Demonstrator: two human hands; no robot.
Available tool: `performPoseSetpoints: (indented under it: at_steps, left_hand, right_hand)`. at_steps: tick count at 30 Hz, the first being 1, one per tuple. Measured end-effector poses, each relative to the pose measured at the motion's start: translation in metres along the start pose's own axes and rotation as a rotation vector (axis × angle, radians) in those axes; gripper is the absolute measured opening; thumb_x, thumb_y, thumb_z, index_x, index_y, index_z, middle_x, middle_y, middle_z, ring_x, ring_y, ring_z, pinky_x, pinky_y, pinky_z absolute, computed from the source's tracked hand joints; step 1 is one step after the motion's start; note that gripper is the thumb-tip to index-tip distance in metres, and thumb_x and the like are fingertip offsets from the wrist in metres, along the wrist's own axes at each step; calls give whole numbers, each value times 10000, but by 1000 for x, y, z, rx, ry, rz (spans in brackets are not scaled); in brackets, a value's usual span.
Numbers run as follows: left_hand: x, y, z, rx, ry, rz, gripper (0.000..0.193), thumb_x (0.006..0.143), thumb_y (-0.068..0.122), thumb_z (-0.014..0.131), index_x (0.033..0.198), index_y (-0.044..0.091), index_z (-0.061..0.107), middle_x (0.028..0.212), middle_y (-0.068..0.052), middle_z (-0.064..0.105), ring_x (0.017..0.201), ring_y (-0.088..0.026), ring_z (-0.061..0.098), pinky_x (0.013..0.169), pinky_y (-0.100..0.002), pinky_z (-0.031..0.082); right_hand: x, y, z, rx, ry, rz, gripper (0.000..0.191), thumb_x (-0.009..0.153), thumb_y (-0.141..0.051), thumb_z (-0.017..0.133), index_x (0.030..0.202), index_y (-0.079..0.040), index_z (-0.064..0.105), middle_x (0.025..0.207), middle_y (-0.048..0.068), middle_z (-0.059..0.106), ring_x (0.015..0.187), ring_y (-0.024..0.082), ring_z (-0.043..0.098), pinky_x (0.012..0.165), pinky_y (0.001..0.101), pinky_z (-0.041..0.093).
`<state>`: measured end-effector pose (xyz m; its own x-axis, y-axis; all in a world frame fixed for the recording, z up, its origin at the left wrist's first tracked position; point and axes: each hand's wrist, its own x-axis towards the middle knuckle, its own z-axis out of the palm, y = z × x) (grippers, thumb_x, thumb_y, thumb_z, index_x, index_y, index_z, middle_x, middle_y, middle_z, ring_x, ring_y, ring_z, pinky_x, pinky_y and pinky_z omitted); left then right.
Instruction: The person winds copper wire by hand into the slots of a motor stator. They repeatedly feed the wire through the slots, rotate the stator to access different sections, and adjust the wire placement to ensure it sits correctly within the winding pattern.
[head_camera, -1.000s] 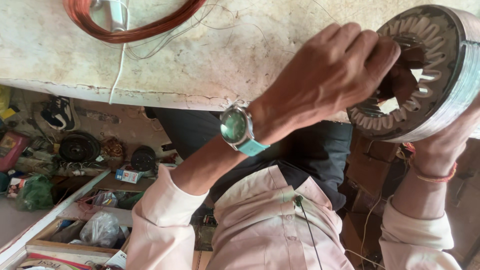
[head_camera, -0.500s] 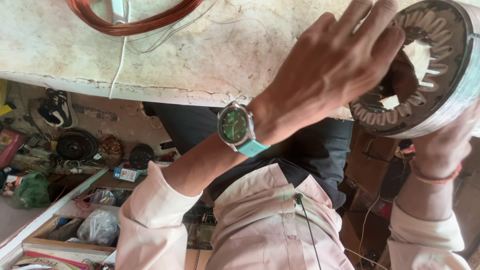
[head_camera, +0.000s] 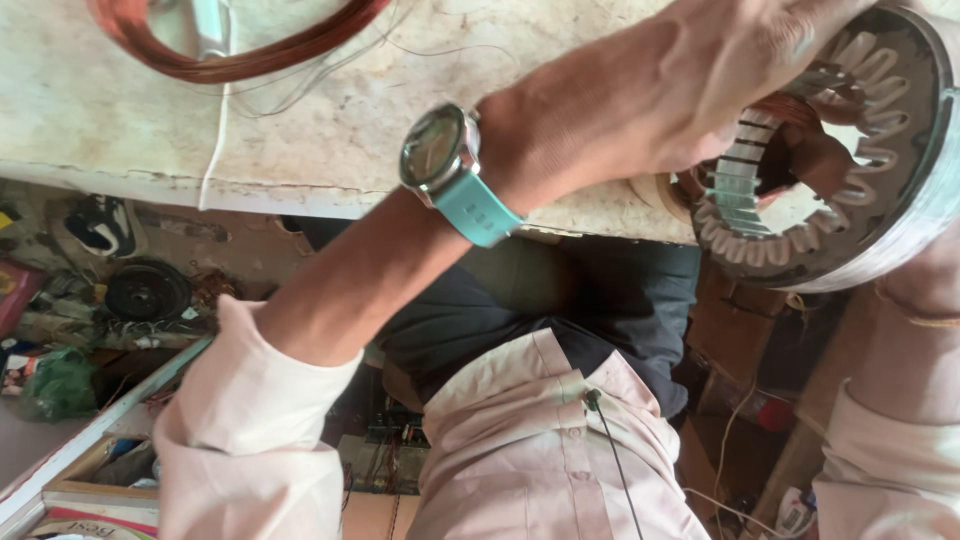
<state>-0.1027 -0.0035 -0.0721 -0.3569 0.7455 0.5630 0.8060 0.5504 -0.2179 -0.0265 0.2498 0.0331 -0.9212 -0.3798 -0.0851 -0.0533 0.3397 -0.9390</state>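
The left hand (head_camera: 660, 90) lies over the ring-shaped motor stator (head_camera: 840, 170), fingers curled onto its slotted rim. The right hand's grip is hidden behind it. A copper wire coil (head_camera: 240, 50) lies on the table (head_camera: 300, 150).

A pale, stained and scratched tabletop (head_camera: 300, 130) fills the upper part of the view in soft daylight, its worn near edge running above a dusty, cluttered floor (head_camera: 230, 255) strewn with dark round parts, while a white-framed wooden box (head_camera: 90, 450) sits at the lower left.
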Motion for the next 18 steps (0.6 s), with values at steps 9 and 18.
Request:
performPoseSetpoints:
  at_steps: [9, 18]
  left_hand:
    - [21, -1, -2, -646, -163, -242, 678, 1036, -100, 442, 1600, 33, 91, 1570, -289, 356, 915, -96, 699, 808, -193, 623]
    - [10, 40, -43, -385, 157, -497, 411, 1069, 85, 677, 1401, 82, 434, 1434, -143, 438, 1283, -292, 540, 943, -375, 583]
  right_hand:
    - [11, 18, 7, 249, 56, 13, 543, 1051, -201, 631, 1540, -64, 440, 1388, 89, 579, 1223, 159, 623, 1051, 305, 538]
    - [-16, 57, 29, -434, 332, -407, 524, 1168, -236, 620, 1485, 1, 276, 1446, 163, 530, 1297, 295, 605, 1118, 408, 521]
